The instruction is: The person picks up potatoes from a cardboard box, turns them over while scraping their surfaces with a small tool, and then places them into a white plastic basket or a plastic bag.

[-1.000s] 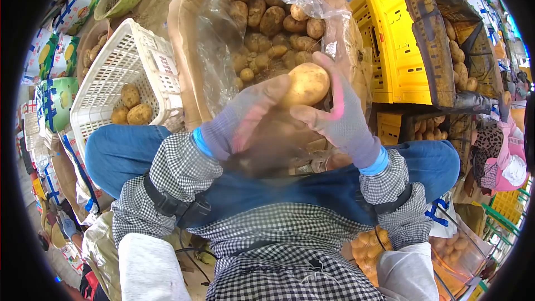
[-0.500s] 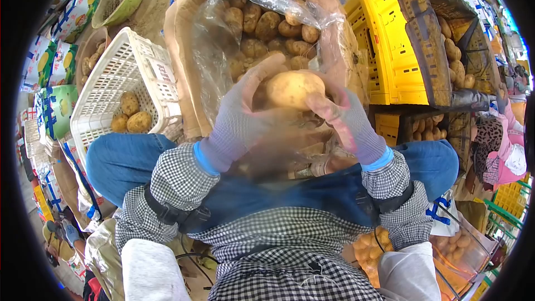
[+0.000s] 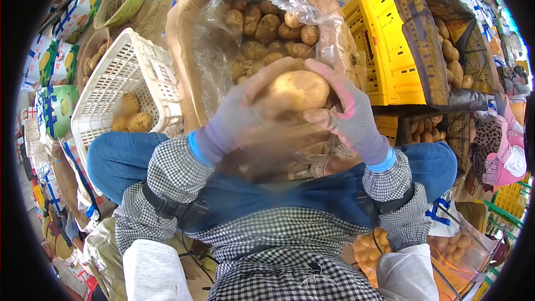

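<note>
A large pale potato [image 3: 301,90] is held over an open carton, in front of my lap. My left hand [image 3: 253,97], in a grey-purple knit glove, is closed on its left side, with the lower part blurred. On the other side my right hand [image 3: 348,111], in a similar glove with pink-stained fingers, curves loosely around the potato. Its thumb and fingers are spread, and a gap shows between palm and potato. Beneath both hands, the cardboard carton [image 3: 181,72] is lined with clear plastic [image 3: 214,19] and contains many potatoes [image 3: 267,28].
To the left stands a white plastic basket [image 3: 120,67] with a few potatoes [image 3: 139,122]. Yellow crates [image 3: 398,50] stand at the right, beside dark-lined containers of potatoes [image 3: 454,72]. A green tub [image 3: 125,3] is at the upper left. A person in pink [image 3: 504,150] is at the far right.
The potato has shifted slightly right and turned in my hands. My right thumb has come off its face and dropped lower, and the right fingers have spread away.
</note>
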A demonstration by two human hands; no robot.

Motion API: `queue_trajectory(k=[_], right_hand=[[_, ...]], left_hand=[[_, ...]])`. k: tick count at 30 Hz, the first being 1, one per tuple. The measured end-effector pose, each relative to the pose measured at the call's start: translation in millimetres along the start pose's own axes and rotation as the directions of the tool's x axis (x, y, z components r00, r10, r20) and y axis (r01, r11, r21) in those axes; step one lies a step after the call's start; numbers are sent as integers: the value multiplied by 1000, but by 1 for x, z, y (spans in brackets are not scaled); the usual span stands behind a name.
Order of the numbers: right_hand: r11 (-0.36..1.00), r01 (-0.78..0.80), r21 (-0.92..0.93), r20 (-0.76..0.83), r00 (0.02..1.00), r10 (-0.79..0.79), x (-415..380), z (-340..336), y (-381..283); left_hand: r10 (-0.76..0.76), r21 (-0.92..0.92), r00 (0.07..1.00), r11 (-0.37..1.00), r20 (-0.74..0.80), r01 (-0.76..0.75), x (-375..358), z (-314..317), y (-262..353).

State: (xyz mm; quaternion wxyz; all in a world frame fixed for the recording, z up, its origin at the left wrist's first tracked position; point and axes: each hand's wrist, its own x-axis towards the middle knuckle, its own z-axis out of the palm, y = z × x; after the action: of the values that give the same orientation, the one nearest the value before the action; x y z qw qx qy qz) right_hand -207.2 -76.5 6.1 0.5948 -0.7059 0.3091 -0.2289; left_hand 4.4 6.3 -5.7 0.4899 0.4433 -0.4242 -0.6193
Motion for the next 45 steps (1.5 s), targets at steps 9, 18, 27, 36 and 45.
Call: queue_trajectory(k=[9,18,27,36,45], right_hand=[[989,144,-41,-158,976,-149,-1,14,19],[978,-113,173,-175,974,144,2,12,38],[938,-227,263,-139,953,269,0,16,35],[911,-162,379,-106,970,217,0,12,40],[991,132,27,-110,986,-128,-3,25,26]], left_hand=[[-75,-31,996,997,-42,74,-3,19,1],[-15,-89,999,996,31,18,0,27,19],[92,171,996,981,-22,-87,-5,24,-5],[-173,-215,981,965,-87,151,-3,18,0],[-120,-51,989,992,-84,116,-1,11,-12]])
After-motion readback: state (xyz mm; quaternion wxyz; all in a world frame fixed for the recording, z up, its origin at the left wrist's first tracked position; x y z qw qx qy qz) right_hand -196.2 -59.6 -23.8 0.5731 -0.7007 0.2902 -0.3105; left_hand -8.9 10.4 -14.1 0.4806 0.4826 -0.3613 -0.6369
